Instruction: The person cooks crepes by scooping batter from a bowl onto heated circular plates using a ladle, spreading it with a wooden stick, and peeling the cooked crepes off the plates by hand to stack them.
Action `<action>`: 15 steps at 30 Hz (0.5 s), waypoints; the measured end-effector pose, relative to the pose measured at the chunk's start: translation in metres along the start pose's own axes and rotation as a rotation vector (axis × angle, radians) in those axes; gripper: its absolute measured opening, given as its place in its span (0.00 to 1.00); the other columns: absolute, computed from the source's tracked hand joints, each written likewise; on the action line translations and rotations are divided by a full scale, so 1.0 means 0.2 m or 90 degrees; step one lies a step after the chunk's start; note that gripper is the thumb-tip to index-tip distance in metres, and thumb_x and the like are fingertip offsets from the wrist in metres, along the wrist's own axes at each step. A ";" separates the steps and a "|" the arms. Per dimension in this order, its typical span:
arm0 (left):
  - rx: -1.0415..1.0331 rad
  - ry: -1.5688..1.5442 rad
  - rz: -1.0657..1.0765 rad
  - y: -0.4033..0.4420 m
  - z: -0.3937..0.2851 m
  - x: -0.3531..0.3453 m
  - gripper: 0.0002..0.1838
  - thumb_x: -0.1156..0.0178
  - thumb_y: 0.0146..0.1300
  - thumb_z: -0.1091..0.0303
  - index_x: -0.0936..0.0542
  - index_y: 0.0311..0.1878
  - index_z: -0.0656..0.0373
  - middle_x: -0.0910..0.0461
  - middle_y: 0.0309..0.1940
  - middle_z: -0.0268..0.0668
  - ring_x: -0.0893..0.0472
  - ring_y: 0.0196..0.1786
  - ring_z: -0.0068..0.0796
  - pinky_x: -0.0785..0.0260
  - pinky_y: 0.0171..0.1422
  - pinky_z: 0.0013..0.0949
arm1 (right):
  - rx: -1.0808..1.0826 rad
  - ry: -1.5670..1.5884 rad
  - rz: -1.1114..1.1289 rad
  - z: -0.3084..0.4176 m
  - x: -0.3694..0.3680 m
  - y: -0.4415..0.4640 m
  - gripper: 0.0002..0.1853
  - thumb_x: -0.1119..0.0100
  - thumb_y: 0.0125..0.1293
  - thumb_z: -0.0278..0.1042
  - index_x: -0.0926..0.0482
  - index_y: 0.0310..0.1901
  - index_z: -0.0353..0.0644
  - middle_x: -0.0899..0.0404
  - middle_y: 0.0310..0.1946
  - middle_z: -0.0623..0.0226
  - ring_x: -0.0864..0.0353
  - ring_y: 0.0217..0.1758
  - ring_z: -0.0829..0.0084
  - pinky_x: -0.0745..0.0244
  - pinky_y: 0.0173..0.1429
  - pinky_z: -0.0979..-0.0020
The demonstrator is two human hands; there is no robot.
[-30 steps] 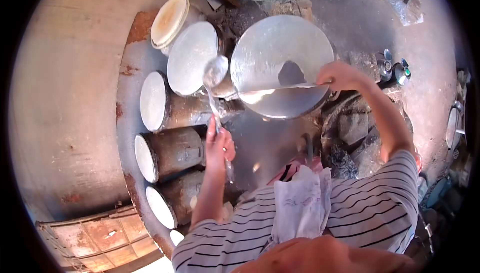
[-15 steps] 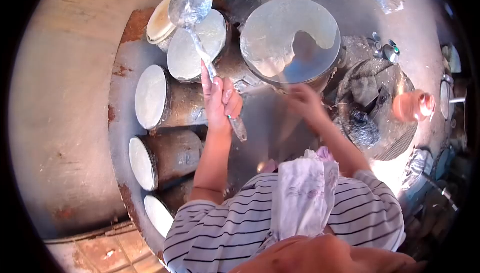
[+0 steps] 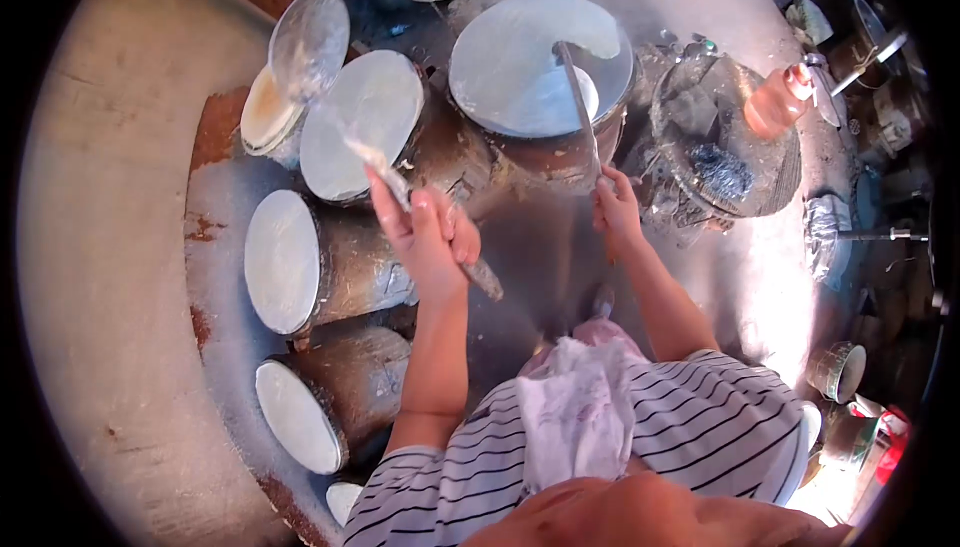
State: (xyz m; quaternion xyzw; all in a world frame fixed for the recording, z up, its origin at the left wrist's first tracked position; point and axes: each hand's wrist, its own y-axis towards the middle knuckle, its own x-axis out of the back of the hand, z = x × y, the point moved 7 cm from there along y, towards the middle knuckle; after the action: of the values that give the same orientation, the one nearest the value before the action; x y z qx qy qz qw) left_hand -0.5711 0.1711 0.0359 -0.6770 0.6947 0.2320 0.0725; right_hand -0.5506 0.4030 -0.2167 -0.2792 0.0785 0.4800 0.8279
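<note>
Blade point(image 3: 578, 92) orientation has changed: the tool lay crosswise over the round plate point(image 3: 616, 72) one second ago and now points away from the body, its tip at the edge of the pale layer point(image 3: 505, 57). This places the contact area, by judgement, where coated and darker surface meet.

Hand status: apart. The right hand point(image 3: 617, 212) is closed on the blade's handle, near side of the plate. The left hand point(image 3: 430, 237) is clamped on the ladle point(image 3: 312, 45), tilted over the neighbouring plates; whether its bowl holds anything cannot be determined.

Plate location: ahead of the body, atop a brown drum point(image 3: 550, 159).

Surroundings: a pale-topped plate point(image 3: 362, 122) sits to the left; the ladle bowl partly hides the browned disc point(image 3: 265, 115) beyond it. To the right, a cluttered round stand point(image 3: 785, 179) bearing a reddish container point(image 3: 770, 107) limits sideways clearance
</note>
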 end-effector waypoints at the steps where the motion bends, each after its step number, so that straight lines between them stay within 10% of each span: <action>1: 0.001 0.009 0.009 -0.02 0.00 0.01 0.30 0.58 0.73 0.65 0.55 0.73 0.34 0.40 0.19 0.28 0.45 0.10 0.15 0.48 0.10 0.21 | 0.041 -0.010 -0.016 0.03 0.01 0.08 0.14 0.51 0.69 0.33 0.29 0.55 0.49 0.32 0.21 0.75 0.40 0.14 0.85 0.46 0.16 0.78; 6: 0.015 0.109 -0.024 -0.03 -0.01 0.02 0.31 0.58 0.72 0.67 0.56 0.74 0.39 0.39 0.20 0.28 0.43 0.12 0.15 0.45 0.13 0.21 | 0.176 -0.216 0.020 0.00 -0.15 0.03 0.15 0.49 0.67 0.33 0.25 0.54 0.45 0.26 0.23 0.70 0.36 0.13 0.81 0.41 0.16 0.76; 7: 0.021 0.116 -0.025 -0.04 0.00 0.02 0.31 0.58 0.72 0.68 0.56 0.74 0.39 0.39 0.20 0.28 0.43 0.12 0.15 0.45 0.13 0.21 | -0.006 -0.241 0.125 -0.08 -0.11 -0.07 0.16 0.48 0.67 0.35 0.26 0.55 0.46 0.24 0.26 0.69 0.33 0.16 0.81 0.39 0.17 0.77; 15: 0.049 0.145 -0.006 0.06 0.16 -0.16 0.32 0.58 0.72 0.69 0.56 0.74 0.42 0.38 0.22 0.29 0.42 0.13 0.15 0.44 0.13 0.22 | -0.142 -0.111 0.108 0.43 0.39 0.31 0.18 0.54 0.72 0.36 0.31 0.62 0.53 0.27 0.25 0.73 0.36 0.17 0.83 0.41 0.17 0.80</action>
State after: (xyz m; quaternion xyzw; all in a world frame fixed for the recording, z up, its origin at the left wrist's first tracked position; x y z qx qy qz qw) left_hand -0.5867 0.2141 0.0227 -0.6988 0.7038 0.1265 0.0197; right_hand -0.5730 0.5315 -0.2001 -0.3188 -0.0241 0.5767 0.7518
